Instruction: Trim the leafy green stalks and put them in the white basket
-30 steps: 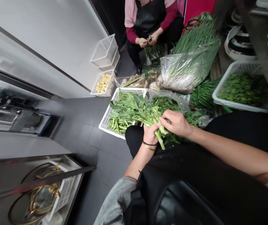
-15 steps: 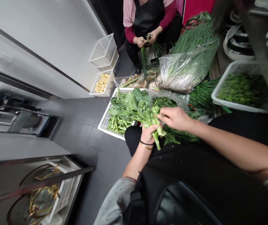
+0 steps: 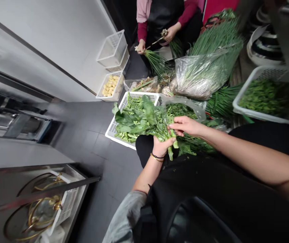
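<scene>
My left hand (image 3: pixel 161 145) is closed round the stalks of a bunch of leafy greens (image 3: pixel 144 119), held over my lap with the leaves pointing left. My right hand (image 3: pixel 184 125) pinches one stalk of that bunch near its cut end, fingers pressed together. Below the leaves stands a white slotted basket (image 3: pixel 114 125) holding more green stalks. A clear plastic bag (image 3: pixel 184 101) with more greens lies just beyond my right hand.
A person in a black apron (image 3: pixel 164 17) squats opposite, pulling at chives. A big bag of chives (image 3: pixel 202 72), a basket of greens (image 3: pixel 265 98), a basket of yellow pieces (image 3: pixel 110 86) and stacked baskets (image 3: pixel 112 52) sit on the floor. A steel cabinet (image 3: pixel 33 189) is at left.
My right hand slid from over the stalks to a pinch on one stalk, and the bunch rose a little. The person opposite spread both hands apart, drawing a chive out.
</scene>
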Demonstrator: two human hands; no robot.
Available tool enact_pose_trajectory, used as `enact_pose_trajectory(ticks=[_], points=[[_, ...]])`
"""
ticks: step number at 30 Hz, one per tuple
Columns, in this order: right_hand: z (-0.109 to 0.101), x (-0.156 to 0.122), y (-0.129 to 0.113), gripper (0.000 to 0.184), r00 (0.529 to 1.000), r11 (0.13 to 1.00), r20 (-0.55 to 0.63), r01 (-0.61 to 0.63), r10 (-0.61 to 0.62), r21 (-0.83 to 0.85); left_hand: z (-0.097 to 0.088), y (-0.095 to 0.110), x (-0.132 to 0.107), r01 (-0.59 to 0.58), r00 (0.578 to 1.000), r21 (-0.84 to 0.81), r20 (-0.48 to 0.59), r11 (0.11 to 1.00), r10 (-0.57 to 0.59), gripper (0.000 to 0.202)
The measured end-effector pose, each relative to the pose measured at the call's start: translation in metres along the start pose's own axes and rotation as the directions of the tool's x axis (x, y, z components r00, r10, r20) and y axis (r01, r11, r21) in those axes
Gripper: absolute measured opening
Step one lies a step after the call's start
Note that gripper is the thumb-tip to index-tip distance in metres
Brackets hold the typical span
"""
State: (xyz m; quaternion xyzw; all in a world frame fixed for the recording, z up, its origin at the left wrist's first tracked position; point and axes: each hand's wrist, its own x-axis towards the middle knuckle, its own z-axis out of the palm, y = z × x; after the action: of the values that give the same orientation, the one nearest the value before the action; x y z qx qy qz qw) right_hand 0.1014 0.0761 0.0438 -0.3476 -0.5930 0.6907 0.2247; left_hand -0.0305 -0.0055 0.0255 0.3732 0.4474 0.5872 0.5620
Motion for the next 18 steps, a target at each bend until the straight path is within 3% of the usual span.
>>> enact_pose_trajectory(ticks=[3, 5, 7, 8, 10, 11, 14, 16, 18], points=[[0.018, 0.001, 0.017, 0.044, 0.997, 0.951, -0.075, 0.031, -0.008, 0.309, -0.002, 0.001, -0.001, 0.039, 0.999, -0.056, 0.015, 0.998, -0.038, 0.037], [0.023, -0.002, 0.024, 0.041, 0.989, 0.966, -0.139, 0.079, -0.046, 0.247, 0.000, -0.004, -0.003, 0.064, 0.998, -0.108, -0.020, 0.992, -0.066, 0.040], [0.023, -0.007, 0.027, 0.037, 0.962, 0.985, -0.212, 0.163, -0.172, -0.060, 0.004, -0.011, -0.003, 0.051, 0.991, -0.182, -0.110, 0.982, -0.072, 0.040], [0.021, -0.010, 0.027, 0.036, 0.939, 0.943, -0.222, 0.199, -0.261, -0.267, 0.004, -0.015, -0.001, 0.033, 0.983, -0.222, -0.167, 0.974, -0.072, 0.039], [0.011, -0.018, 0.032, 0.036, 0.906, 0.751, -0.175, 0.198, -0.386, -0.630, 0.000, -0.019, 0.008, 0.007, 0.961, -0.287, -0.265, 0.958, -0.086, 0.035], [0.004, -0.023, 0.037, 0.037, 0.911, 0.641, -0.135, 0.163, -0.390, -0.750, -0.007, -0.018, 0.017, 0.010, 0.951, -0.304, -0.291, 0.953, -0.103, 0.033], [-0.025, -0.039, 0.064, 0.045, 0.979, 0.391, -0.044, 0.038, -0.199, -0.920, -0.050, 0.000, 0.064, 0.057, 0.928, -0.257, -0.344, 0.965, -0.146, 0.029], [-0.042, -0.049, 0.087, 0.046, 0.998, 0.301, 0.003, 0.022, -0.063, -0.953, -0.091, 0.024, 0.104, 0.084, 0.892, -0.133, -0.433, 0.988, -0.134, 0.029], [-0.050, -0.058, 0.105, 0.040, 0.999, 0.277, 0.047, 0.045, 0.002, -0.960, -0.130, 0.049, 0.138, 0.109, 0.833, 0.051, -0.550, 0.993, -0.063, 0.029]])
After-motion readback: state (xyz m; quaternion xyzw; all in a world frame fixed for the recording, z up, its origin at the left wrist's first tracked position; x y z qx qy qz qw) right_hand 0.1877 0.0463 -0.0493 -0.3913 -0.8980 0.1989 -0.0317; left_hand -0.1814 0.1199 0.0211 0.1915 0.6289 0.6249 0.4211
